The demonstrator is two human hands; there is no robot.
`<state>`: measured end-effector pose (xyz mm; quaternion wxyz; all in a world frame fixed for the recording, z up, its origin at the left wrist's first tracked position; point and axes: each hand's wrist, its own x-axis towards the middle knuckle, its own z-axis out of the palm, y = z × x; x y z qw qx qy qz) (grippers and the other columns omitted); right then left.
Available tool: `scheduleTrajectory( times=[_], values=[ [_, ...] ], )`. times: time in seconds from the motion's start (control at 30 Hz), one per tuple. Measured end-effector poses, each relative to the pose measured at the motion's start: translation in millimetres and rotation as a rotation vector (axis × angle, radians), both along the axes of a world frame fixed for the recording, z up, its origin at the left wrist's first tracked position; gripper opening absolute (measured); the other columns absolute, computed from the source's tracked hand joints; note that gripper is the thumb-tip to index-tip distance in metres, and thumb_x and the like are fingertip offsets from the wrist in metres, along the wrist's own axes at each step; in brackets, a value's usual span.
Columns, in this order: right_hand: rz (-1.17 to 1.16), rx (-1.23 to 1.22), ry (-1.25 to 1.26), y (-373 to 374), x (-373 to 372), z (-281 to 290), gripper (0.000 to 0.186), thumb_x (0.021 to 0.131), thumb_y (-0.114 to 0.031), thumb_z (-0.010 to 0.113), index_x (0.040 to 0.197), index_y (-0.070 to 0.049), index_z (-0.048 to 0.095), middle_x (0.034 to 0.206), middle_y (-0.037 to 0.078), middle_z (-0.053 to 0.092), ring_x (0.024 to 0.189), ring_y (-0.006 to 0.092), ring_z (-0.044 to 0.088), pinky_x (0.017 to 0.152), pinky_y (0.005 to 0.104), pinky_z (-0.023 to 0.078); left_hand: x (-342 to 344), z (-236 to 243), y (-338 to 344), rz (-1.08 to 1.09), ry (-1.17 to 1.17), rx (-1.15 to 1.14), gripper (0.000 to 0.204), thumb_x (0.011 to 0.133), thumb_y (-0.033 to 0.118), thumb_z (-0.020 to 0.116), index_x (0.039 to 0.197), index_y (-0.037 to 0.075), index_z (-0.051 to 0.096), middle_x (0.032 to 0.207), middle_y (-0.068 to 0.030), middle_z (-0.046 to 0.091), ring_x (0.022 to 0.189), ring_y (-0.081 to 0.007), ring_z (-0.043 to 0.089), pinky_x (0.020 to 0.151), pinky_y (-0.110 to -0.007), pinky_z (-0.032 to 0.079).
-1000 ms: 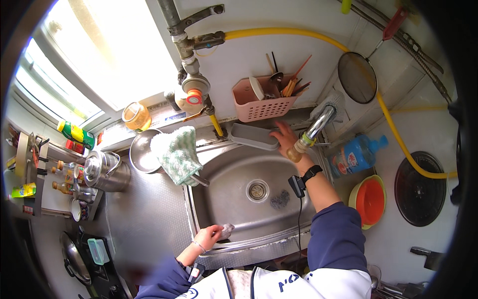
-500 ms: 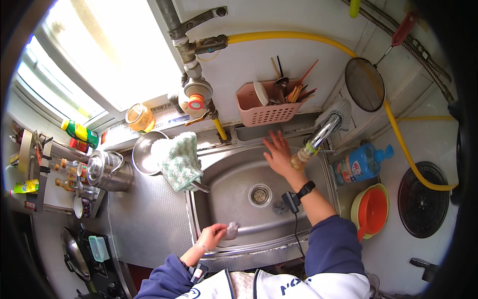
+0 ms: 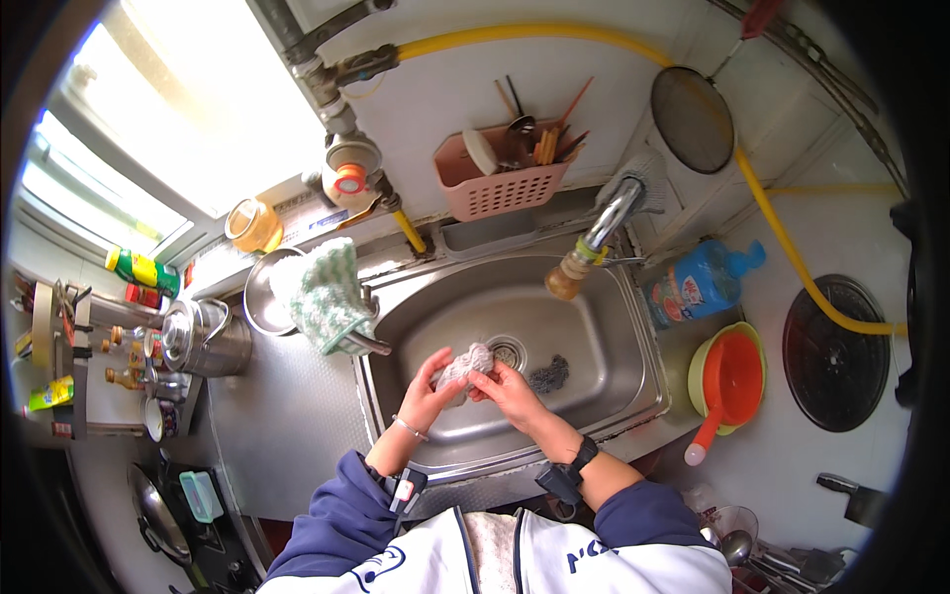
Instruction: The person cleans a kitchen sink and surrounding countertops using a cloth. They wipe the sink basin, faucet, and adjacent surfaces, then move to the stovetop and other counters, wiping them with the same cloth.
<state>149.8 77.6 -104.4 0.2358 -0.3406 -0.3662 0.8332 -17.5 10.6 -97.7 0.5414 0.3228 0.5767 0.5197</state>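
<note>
Left hand (image 3: 424,398) and right hand (image 3: 513,398): both grips pinching crumpled pale cloth (image 3: 469,366) over steel sink (image 3: 445,309), about 8 o'clock from drain (image 3: 512,352). Dark scouring pad (image 3: 550,374) lies in sink, 4 o'clock from drain.

Greyish wad (image 3: 475,358) ptly hidden by fingers (image 3: 486,383), material unclear; pan (image 3: 261,295) ptly behind towel (image 3: 332,297).

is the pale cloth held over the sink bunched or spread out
Bunched: the pale cloth shows as a small crumpled wad between the left grip and right grip.
</note>
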Motion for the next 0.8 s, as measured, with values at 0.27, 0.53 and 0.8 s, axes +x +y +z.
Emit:
scheduleTrajectory(
  times=[0.27, 0.53, 0.8],
  values=[
    [-0.356, 1.545, -0.857, 142.9, 18.7, -21.8, 0.053, 0.085, -0.012, 0.061, 0.136, -0.014, 0.045, 0.13, 0.013, 0.051, 0.106, 0.0295, 0.059, 0.088, 0.0388, 0.049, -3.6, -12.2, -18.9, -0.094, 0.207, -0.142, 0.031, 0.09, 0.018, 0.068, 0.115, 0.001, 0.063, 0.095, -0.0005, 0.065, 0.085, -0.0066, 0.058, 0.078, -0.023, 0.048],
    [-0.113, 1.549, -0.893, 203.8, -7.3, -41.5, 0.031, 0.084, -0.003, 0.059, 0.115, -0.009, 0.058, 0.113, 0.014, 0.056, 0.096, 0.035, 0.059, 0.078, 0.0393, 0.05, -10.9, -1.9, -58.9, -0.025, 0.135, -0.227, 0.03, 0.091, 0.02, 0.067, 0.114, 0.001, 0.063, 0.095, 0.0005, 0.065, 0.084, -0.0057, 0.057, 0.076, -0.021, 0.047],
    [0.216, 1.489, -0.132, 27.6, -74.5, 8.2, 0.013, 0.079, -0.009, 0.064, 0.091, -0.013, 0.067, 0.088, 0.006, 0.063, 0.083, 0.0272, 0.063, 0.069, 0.0368, 0.053, -11.4, -6.2, -100.1, -0.045, 0.184, -0.331, 0.031, 0.092, 0.025, 0.065, 0.11, -0.001, 0.064, 0.091, -0.0026, 0.066, 0.081, -0.0082, 0.057, 0.074, -0.025, 0.048]
  ],
)
